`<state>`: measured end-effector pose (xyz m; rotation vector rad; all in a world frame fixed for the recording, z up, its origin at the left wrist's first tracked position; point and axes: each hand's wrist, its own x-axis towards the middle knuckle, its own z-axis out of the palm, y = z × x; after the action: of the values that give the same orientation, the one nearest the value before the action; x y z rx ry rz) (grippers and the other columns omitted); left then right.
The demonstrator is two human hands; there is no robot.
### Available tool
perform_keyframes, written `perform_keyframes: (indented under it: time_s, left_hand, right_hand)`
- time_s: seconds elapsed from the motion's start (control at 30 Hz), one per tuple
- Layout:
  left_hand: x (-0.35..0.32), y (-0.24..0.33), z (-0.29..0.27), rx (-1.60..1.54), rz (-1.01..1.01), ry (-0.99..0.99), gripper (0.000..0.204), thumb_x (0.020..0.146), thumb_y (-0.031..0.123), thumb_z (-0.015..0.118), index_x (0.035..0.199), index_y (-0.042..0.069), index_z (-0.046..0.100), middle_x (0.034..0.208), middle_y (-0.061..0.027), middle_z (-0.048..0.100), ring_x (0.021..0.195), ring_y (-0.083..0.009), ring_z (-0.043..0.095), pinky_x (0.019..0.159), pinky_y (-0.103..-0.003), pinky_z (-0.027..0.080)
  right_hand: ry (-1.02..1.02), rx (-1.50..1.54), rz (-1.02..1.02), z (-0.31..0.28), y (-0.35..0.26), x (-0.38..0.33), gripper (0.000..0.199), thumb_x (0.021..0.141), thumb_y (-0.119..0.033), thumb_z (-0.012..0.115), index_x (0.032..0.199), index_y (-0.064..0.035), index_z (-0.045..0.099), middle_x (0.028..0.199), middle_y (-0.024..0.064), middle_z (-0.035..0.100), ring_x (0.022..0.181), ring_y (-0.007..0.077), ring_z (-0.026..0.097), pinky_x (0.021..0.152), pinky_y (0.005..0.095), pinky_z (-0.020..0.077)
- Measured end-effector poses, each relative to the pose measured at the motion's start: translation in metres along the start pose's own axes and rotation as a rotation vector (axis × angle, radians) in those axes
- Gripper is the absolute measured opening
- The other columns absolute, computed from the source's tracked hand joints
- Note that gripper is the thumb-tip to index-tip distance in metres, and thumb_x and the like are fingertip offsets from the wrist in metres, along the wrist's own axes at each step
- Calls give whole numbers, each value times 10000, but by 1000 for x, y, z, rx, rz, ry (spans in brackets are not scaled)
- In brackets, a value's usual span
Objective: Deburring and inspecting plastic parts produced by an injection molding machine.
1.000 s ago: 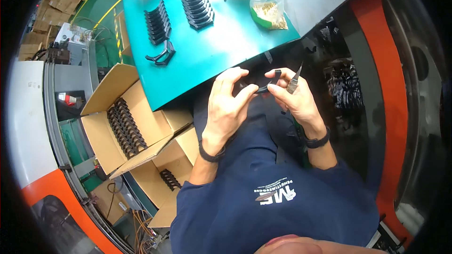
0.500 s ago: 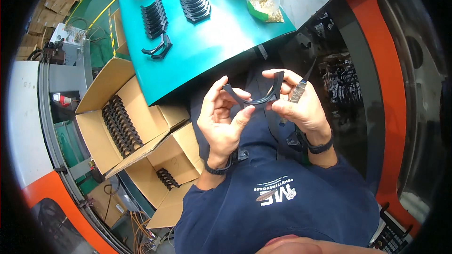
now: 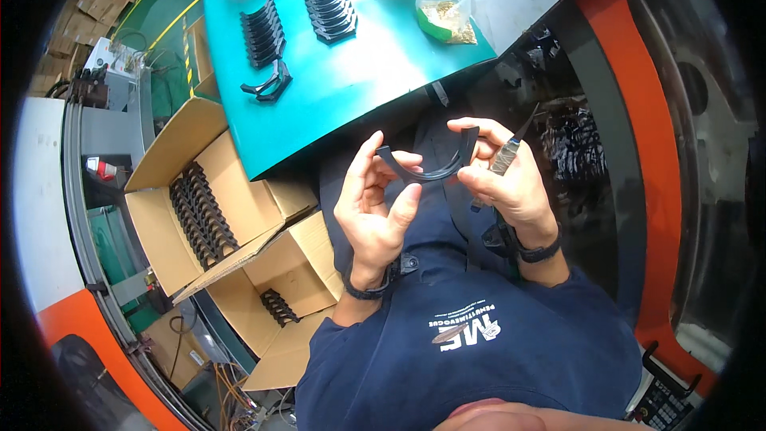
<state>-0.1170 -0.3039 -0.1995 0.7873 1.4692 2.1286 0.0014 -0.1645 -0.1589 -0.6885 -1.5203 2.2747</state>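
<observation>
A curved black plastic part (image 3: pixel 431 175), shaped like a U, is held up in front of my body. My left hand (image 3: pixel 373 211) has its fingers at the part's left end, with the thumb just below. The right end is pinched between thumb and fingers of my right hand (image 3: pixel 515 183). That same hand also carries a knife (image 3: pixel 505 157) with a patterned metal handle, its thin dark blade pointing up and to the right. Beyond my hands, on the green table (image 3: pixel 351 88), lies a loose black part (image 3: pixel 270 82) beside a row of similar parts (image 3: pixel 263 32).
Another row of black parts (image 3: pixel 327 4) lies on the table, near a plastic bag (image 3: pixel 447 20) of golden bits. At left, an open cardboard box (image 3: pixel 155 239) holds several stacked parts; a second box (image 3: pixel 307 255) has fewer. An orange-edged machine (image 3: pixel 658 152) stands at right.
The curved part has turned slightly, its arc now showing more fully. My left thumb has drawn a little away from it, while my right hand keeps its pinch and the knife.
</observation>
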Motion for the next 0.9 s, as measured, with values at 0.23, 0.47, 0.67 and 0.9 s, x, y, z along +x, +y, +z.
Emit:
perform_keyframes:
  time_s: [0.23,0.47,0.67,0.9]
  left_hand:
    - [-3,-1,-3,24,-62,75,369,922,99,574,1255,-42,498,944,-186,679,859,-168,635,795,-286,492]
    - [-1,-5,-3,16,-100,134,271,981,155,518,1172,-36,537,867,-188,692,763,-147,637,746,-249,477]
    - [2,-3,-2,-5,-125,149,281,1011,208,475,1121,-32,574,863,-191,696,754,-175,664,719,-276,522]
    - [1,-9,-4,12,-124,142,323,1023,237,451,1128,-39,580,869,-203,699,730,-194,672,713,-301,547]
  right_hand:
    - [12,-32,39,1,4,0,521,796,-24,752,1264,14,525,742,-43,535,595,4,477,476,159,348]
    - [19,-10,41,-1,8,1,509,788,-3,739,1253,19,535,792,0,613,581,-2,487,467,147,335]
    - [17,-16,32,-1,9,2,511,787,-6,733,1257,16,536,817,27,656,579,-1,502,461,144,342]
    - [20,-3,51,0,7,1,531,780,-12,770,1253,41,533,773,-39,545,623,-4,488,494,147,356]
